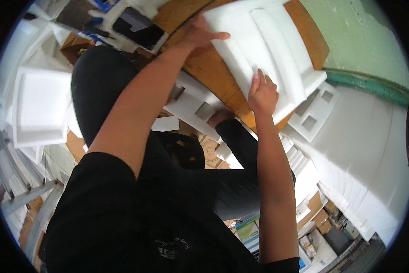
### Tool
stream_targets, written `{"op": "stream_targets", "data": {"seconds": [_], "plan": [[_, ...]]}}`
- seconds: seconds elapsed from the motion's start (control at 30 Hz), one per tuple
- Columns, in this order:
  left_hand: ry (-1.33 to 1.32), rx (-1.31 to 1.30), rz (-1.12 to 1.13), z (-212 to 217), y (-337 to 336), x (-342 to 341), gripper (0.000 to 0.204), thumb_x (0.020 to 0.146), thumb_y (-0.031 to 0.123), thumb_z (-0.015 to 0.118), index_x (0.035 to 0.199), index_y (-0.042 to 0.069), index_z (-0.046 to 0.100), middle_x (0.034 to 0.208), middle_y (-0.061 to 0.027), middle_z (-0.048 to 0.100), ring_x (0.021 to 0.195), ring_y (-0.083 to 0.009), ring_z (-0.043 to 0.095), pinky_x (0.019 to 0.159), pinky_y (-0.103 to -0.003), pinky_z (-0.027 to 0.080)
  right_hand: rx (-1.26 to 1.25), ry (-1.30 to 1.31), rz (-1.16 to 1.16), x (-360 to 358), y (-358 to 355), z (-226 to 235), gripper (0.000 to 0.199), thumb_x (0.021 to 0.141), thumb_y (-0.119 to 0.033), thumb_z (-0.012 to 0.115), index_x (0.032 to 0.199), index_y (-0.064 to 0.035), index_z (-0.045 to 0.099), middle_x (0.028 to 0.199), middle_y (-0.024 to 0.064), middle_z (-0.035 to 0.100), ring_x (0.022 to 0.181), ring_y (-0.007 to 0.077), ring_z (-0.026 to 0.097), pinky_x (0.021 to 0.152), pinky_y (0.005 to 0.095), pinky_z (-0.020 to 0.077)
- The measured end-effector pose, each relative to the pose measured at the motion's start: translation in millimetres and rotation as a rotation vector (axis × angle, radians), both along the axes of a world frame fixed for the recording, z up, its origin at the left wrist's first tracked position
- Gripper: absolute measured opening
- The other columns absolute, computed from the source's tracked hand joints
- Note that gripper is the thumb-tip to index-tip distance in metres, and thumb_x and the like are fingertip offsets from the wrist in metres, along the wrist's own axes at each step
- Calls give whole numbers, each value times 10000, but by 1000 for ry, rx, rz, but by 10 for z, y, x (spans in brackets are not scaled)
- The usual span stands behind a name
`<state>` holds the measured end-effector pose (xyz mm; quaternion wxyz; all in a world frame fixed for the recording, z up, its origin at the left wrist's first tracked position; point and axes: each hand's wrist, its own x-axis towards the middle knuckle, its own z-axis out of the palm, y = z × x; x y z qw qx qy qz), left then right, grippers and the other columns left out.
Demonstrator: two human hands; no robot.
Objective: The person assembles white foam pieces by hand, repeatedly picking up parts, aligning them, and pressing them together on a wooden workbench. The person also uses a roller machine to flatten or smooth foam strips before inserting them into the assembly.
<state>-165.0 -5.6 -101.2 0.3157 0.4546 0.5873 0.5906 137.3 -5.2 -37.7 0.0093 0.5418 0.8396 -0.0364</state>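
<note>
A white foam block with long raised ridges rests on a brown wooden table. At the block's left edge is my left hand, its thumb on the top face and its other fingers mostly hidden along the side. My right hand lies on the block's near part beside a ridge, fingers stretched out and touching the foam.
A white foam piece with square cut-outs stands right of the table, by a large white sheet-like surface. On the left are a white foam tray and a metal ladder. A dark phone-like device lies at the upper left.
</note>
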Motion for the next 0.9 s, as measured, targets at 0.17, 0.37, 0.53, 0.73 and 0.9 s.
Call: {"op": "stream_targets", "data": {"seconds": [0.17, 0.37, 0.53, 0.73, 0.9], "plan": [[97, 25, 45, -186, 5, -137, 954, 703, 398, 961, 1421, -20, 493, 1339, -165, 624, 1254, -268, 592, 1103, -413, 463, -32, -21, -9, -43, 41, -2, 608, 1083, -567, 330, 1523, -203, 538, 1505, 175, 554, 1386, 387, 503, 1147, 589, 378], [87, -103, 22, -85, 30, -91, 832, 758, 321, 941, 1381, -37, 523, 1308, -157, 638, 1214, -264, 604, 1075, -398, 467, -145, -6, -72, -22, 57, 134, 674, 1080, -609, 267, 1557, -188, 488, 1561, 183, 494, 1431, 415, 452, 1191, 582, 337], [136, -198, 27, -155, 3, -225, 721, 854, 282, 872, 1393, -46, 523, 1331, -147, 623, 1205, -247, 591, 1083, -375, 439, -238, 32, -72, -36, 82, 235, 704, 1085, -599, 223, 1588, -152, 430, 1543, 202, 487, 1447, 395, 427, 1197, 574, 323], [216, -115, 23, 60, -19, -6, 742, 886, 353, 855, 1399, -61, 513, 1360, -164, 602, 1254, -270, 560, 1123, -403, 404, -251, 147, -95, 106, 39, 217, 681, 1094, -566, 265, 1530, -97, 496, 1485, 203, 535, 1379, 367, 479, 1157, 571, 335], [250, -148, 6, 162, -20, 11, 708, 869, 286, 878, 1391, -34, 521, 1317, -151, 620, 1201, -270, 585, 1074, -401, 445, -281, 170, -88, 100, 25, 263, 663, 1098, -557, 270, 1516, -99, 506, 1510, 201, 520, 1438, 372, 435, 1180, 577, 322]]}}
